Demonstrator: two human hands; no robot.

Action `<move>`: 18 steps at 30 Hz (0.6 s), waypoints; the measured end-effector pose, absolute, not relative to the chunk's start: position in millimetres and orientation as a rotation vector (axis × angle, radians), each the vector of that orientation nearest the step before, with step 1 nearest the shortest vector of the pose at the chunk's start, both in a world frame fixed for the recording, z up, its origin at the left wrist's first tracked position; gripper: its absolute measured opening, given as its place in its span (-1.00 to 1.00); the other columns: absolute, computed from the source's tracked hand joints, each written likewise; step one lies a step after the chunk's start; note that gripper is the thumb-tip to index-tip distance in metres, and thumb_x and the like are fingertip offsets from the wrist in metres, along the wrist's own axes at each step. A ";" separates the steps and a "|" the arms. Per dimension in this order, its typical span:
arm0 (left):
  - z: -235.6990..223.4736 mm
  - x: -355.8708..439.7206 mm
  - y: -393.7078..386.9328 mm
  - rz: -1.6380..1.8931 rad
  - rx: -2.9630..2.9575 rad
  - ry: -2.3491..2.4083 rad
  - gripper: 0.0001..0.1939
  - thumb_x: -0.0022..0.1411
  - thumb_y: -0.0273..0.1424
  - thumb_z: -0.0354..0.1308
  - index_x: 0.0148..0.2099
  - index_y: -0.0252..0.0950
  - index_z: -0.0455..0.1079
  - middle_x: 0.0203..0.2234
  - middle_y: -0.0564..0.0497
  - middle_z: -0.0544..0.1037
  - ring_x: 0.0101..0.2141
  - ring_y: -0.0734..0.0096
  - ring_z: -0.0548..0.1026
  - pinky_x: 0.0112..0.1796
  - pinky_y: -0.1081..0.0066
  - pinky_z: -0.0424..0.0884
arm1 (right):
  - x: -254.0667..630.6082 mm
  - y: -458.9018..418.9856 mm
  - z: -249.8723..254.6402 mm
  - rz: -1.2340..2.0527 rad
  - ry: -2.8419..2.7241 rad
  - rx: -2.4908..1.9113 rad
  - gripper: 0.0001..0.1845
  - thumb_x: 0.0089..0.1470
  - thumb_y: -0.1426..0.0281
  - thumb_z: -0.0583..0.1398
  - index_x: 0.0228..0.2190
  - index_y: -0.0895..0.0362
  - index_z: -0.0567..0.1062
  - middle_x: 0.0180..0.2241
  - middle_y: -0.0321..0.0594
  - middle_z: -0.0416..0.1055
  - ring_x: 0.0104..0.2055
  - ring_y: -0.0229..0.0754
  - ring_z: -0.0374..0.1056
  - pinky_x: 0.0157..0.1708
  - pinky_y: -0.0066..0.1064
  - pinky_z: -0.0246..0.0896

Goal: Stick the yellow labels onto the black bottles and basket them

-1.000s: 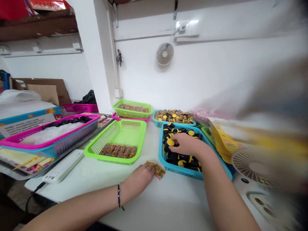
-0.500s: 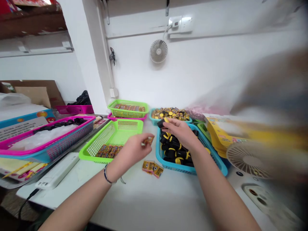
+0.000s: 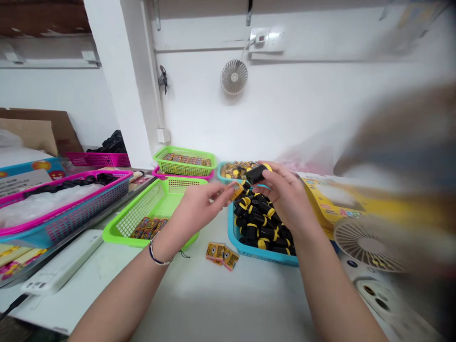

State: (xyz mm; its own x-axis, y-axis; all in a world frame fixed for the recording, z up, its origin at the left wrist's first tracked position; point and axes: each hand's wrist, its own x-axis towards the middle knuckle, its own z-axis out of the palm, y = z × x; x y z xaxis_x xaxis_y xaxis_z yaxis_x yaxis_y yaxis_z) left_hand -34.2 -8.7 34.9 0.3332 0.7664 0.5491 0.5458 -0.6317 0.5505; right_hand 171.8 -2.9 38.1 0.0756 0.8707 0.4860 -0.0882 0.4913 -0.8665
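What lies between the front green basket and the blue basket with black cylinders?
Small yellow packets lie there on the white table, in the head view.

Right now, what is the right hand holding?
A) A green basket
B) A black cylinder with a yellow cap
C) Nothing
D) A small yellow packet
B: the right hand grips a black cylinder with a yellow cap, held over the blue basket.

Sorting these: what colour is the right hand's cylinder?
The cylinder is black with a yellow end; head view shows it.
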 end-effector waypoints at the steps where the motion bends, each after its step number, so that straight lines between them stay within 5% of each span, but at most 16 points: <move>1: 34.4 -35.6 -7.2 1.136 2.371 1.189 -0.54 0.38 -0.10 -0.06 -0.37 -0.28 0.47 -0.51 0.03 0.57 -0.47 0.40 0.51 -0.42 0.45 0.34 | 171.5 -2.9 38.7 0.838 -1.300 -0.789 -0.69 0.06 0.20 0.26 -0.16 0.04 0.52 -0.27 -0.28 0.50 -0.32 -0.27 0.43 -0.29 -0.43 0.39; 5: 28.1 -37.9 6.6 0.963 2.469 1.193 -0.52 0.41 -0.09 -0.14 -0.34 -0.27 0.44 -0.46 0.03 0.57 -0.43 0.36 0.50 -0.40 0.42 0.31 | 167.1 2.4 36.0 0.875 -1.298 -0.819 -0.68 0.05 0.16 0.26 -0.20 0.06 0.52 -0.24 -0.26 0.51 -0.33 -0.27 0.43 -0.34 -0.45 0.36; 12: 16.5 -35.2 25.4 1.000 2.243 1.171 -0.57 0.41 -0.18 -0.12 0.07 -0.24 0.46 -0.40 -0.03 0.60 -0.38 0.32 0.56 -0.32 0.39 0.44 | 159.1 12.0 25.7 0.950 -1.335 -0.924 -0.61 -0.01 0.12 0.31 -0.21 0.11 0.54 -0.26 -0.22 0.52 -0.28 -0.23 0.44 -0.35 -0.46 0.35; 18: 17.1 -38.5 27.2 1.066 2.144 1.111 -0.58 0.38 -0.19 -0.05 0.13 -0.21 0.45 -0.47 0.03 0.59 -0.40 0.35 0.58 -0.22 0.33 0.50 | 161.5 16.2 21.7 0.981 -1.385 -0.928 -0.55 -0.02 0.11 0.33 -0.13 0.08 0.53 -0.27 -0.22 0.54 -0.27 -0.22 0.45 -0.34 -0.43 0.36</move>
